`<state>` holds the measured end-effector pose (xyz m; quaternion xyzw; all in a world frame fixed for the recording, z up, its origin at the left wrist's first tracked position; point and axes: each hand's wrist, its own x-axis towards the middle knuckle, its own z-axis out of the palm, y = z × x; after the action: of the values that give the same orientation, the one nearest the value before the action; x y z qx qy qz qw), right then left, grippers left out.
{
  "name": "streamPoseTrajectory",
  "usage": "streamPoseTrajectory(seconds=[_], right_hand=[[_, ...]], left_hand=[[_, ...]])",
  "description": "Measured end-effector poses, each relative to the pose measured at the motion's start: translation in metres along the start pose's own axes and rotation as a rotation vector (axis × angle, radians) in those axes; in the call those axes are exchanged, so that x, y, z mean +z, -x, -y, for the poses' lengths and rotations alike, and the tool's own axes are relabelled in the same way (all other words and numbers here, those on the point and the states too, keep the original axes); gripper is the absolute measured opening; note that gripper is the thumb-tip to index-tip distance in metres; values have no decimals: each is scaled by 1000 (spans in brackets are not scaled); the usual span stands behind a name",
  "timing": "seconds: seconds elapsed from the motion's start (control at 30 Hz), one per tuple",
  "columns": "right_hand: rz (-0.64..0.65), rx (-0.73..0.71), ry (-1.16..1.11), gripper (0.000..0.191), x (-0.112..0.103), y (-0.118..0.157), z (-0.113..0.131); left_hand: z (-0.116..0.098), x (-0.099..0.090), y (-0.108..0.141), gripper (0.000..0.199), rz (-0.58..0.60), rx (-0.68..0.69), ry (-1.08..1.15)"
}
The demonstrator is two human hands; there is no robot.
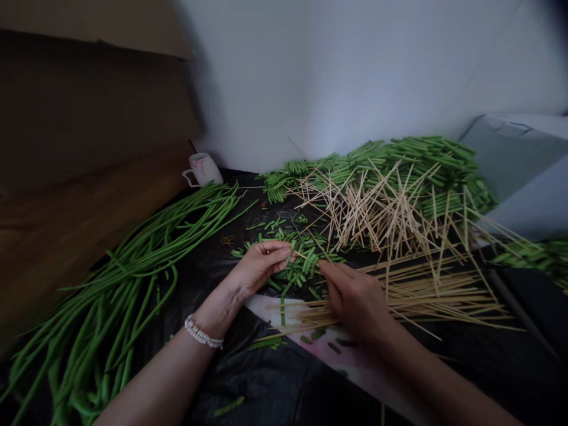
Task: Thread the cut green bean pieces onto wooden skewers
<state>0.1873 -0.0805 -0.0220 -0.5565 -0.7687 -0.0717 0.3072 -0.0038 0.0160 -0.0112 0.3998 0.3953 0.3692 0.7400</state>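
My left hand (269,261), with a beaded bracelet at the wrist, pinches a short green bean piece (293,245) near the centre. My right hand (355,296) is closed around a thin wooden skewer, whose front part (300,255) reaches toward my left fingertips. Several bean pieces (310,260) sit in a row by the skewer, close to my right fingertips; whether all are threaded is hard to tell. Below both hands lies a loose pile of cut beans (295,277). Loose skewers (426,296) spread out beside my right hand.
Long uncut beans (146,248) lie at left, near a white mug (206,170). Skewered bean pieces (417,160) are heaped at the back right against the wall. Black plastic sheeting (261,384) covers the surface. A cardboard box (97,100) stands at upper left.
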Motion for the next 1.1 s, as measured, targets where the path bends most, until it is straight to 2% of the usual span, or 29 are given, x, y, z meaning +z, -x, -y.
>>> streamPoseTrajectory(seconds=[0.33,0.53,0.73,0.93,1.1], right_hand=[[39,21,-11,34,2,2,2],[20,30,-24,33,3,1,1],[41,40,-46,31,3,1,3],[50,32,-79,32,3,0,5],[7,23,-42,33,3,1,-1]], left_hand=[[4,2,1,31,-5,18,-58],[7,3,0,24,-28,101,-165],[11,0,0,20,17,155,-267],[17,6,2,22,63,158,-299],[2,3,2,29,40,193,-373]])
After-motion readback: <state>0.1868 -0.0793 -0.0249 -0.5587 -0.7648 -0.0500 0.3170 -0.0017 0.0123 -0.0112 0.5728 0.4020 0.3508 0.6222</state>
